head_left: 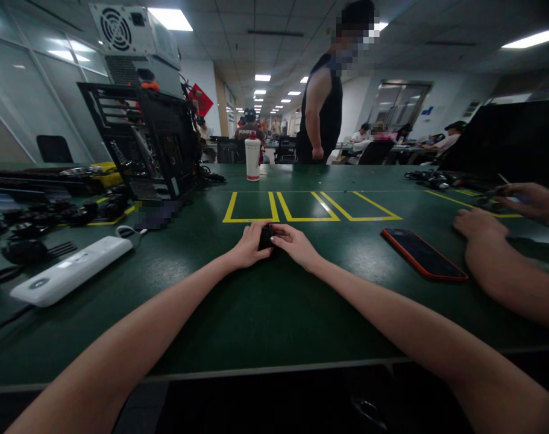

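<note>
Between my two hands is a small black block-shaped object (266,237), close above or on the green table (274,307); its kind is too small and dark to tell. My left hand (249,246) wraps round its left side, thumb in front and fingers over the top. From the right, my right hand (296,242) pinches at it with thumb and fingertips. Part of the object is hidden by my fingers. Just beyond my hands, yellow tape (247,220) marks out several box shapes on the tabletop.
A white power strip (75,270) lies left, below an open black computer case (159,138). A red-edged phone (423,254) lies right, near another person's hands (482,224). A white bottle (252,160) stands at the back. Cables and dark parts (43,217) crowd the far left.
</note>
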A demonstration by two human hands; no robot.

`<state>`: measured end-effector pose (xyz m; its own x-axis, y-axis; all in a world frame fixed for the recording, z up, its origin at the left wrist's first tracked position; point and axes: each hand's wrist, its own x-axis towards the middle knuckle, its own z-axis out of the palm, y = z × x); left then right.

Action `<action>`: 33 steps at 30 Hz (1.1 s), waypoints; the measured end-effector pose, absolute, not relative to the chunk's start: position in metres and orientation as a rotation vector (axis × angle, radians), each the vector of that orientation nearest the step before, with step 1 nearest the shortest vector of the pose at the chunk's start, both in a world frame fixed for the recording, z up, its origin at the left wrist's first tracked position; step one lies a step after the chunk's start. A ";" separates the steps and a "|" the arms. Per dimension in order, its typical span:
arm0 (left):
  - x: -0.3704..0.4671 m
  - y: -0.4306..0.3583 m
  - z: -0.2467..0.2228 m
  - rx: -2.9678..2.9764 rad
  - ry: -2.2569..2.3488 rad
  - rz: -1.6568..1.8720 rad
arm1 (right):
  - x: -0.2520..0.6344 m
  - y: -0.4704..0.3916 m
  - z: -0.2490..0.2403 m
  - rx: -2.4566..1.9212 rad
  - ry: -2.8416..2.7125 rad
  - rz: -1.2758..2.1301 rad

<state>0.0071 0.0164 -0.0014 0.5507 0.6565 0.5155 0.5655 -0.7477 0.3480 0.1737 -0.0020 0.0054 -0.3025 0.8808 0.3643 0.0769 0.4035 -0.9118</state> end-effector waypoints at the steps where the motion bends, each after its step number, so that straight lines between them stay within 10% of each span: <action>1: 0.007 0.016 -0.001 2.638 1.045 0.966 | 0.174 -0.002 0.006 -0.859 -1.687 1.045; 33: 0.007 0.017 -0.002 2.631 1.047 0.950 | 0.176 0.001 0.003 -0.802 -1.683 1.011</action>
<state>0.0067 0.0170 -0.0020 0.5544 0.6629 0.5032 0.5650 -0.7438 0.3573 0.1759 0.0009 0.0033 -0.3050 0.8632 0.4023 0.0505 0.4365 -0.8983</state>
